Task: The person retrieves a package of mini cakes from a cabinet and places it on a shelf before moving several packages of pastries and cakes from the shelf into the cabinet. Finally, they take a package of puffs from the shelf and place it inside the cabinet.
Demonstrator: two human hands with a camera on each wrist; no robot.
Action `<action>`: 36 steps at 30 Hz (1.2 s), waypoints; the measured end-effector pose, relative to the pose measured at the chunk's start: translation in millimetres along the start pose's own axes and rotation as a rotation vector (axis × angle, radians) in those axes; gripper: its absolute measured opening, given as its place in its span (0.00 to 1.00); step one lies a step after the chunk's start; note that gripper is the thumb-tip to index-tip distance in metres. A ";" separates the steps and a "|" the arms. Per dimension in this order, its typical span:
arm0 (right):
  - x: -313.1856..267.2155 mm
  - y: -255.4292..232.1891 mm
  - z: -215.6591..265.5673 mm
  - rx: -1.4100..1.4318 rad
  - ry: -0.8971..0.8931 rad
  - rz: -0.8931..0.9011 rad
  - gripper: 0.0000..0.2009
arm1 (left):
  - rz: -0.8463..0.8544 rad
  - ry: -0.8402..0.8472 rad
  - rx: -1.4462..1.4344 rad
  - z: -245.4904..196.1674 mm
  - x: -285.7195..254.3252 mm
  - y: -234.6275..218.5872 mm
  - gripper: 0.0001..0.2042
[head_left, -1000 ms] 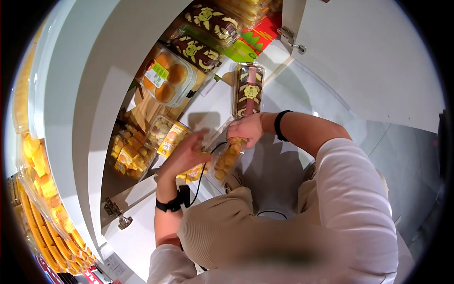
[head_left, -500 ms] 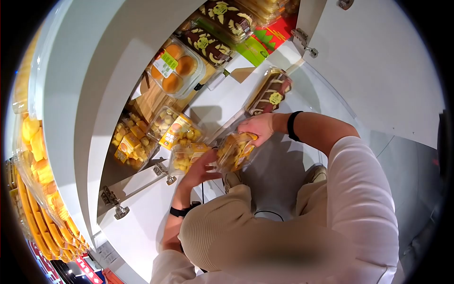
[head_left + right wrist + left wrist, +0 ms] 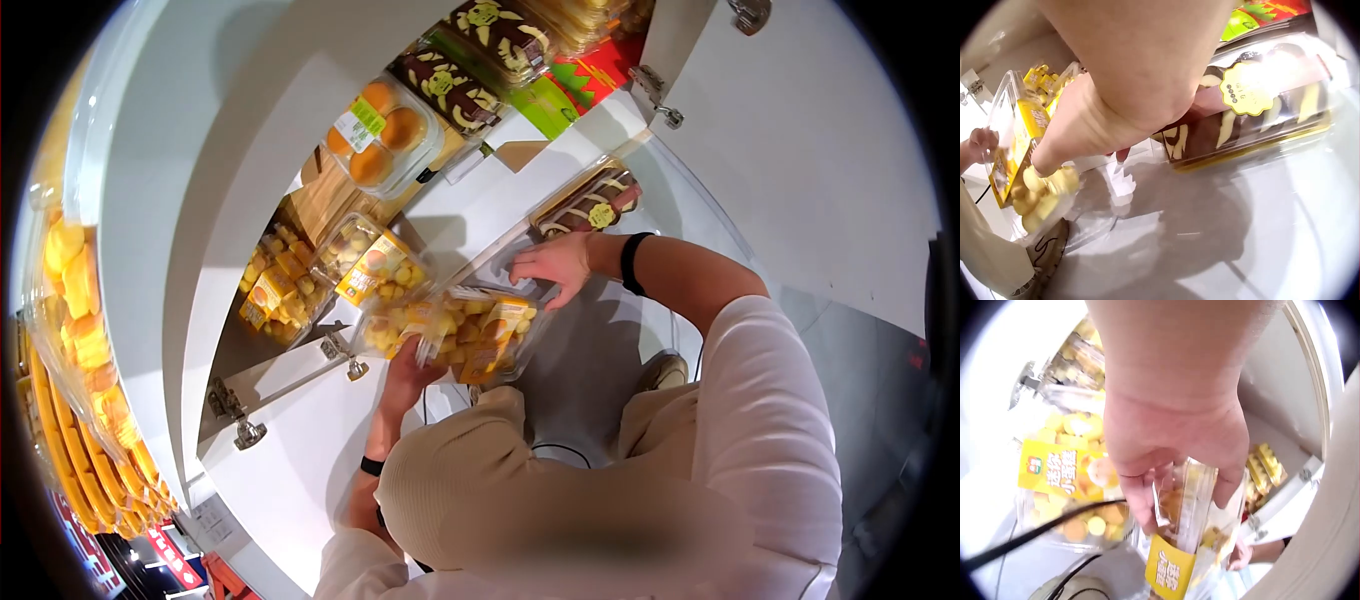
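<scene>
In the head view my left hand (image 3: pixel 412 368) grips a clear box of small yellow cakes (image 3: pixel 470 325), where two boxes overlap. The left wrist view shows my fingers and thumb pinching a clear box (image 3: pixel 1172 565) with a yellow label; another cake box (image 3: pixel 1072 472) lies beside it. My right hand (image 3: pixel 560 268) is spread at the right end of the cake boxes, just below a chocolate roll box (image 3: pixel 590 210). In the right wrist view my right hand (image 3: pixel 1091 125) has its thumb beside a cake box (image 3: pixel 1041 194); whether they touch is unclear.
The low cabinet holds a bun box (image 3: pixel 385 135), chocolate roll boxes (image 3: pixel 445 85) and further cake boxes (image 3: pixel 285 290). Open white doors (image 3: pixel 800 150) stand on both sides, with hinges (image 3: pixel 240 415) near the left. A dark cable (image 3: pixel 1041 528) crosses the left wrist view.
My right hand has released the cake box and its fingers have spread. My left hand has closed on a box. The cake box now lies flatter, overlapping its neighbour.
</scene>
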State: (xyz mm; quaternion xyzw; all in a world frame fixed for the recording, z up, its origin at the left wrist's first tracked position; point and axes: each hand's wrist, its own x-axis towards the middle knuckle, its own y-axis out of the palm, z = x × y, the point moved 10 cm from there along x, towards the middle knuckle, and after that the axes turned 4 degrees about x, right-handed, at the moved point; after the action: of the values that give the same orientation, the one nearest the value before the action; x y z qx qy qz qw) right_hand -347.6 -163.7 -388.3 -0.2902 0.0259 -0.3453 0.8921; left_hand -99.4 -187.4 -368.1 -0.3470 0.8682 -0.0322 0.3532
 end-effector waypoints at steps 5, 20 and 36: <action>2.8 13.1 -10.7 0.003 0.010 0.089 0.24 | -0.047 -0.053 -0.331 50.5 -28.8 -52.7 0.31; 9.6 4.0 -19.2 0.006 0.249 -0.074 0.09 | -0.439 0.263 -1.040 71.6 -37.6 -90.0 0.25; 129.8 65.5 -56.8 0.466 0.638 -0.363 0.34 | -0.415 0.273 -1.087 74.6 -16.2 -74.7 0.30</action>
State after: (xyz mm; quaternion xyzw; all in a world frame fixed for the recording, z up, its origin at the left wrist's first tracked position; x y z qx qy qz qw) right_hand -223.5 -235.1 -450.5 0.0402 0.1703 -0.5657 0.8058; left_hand -0.4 -219.7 -391.8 -0.6331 0.7118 0.3041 -0.0037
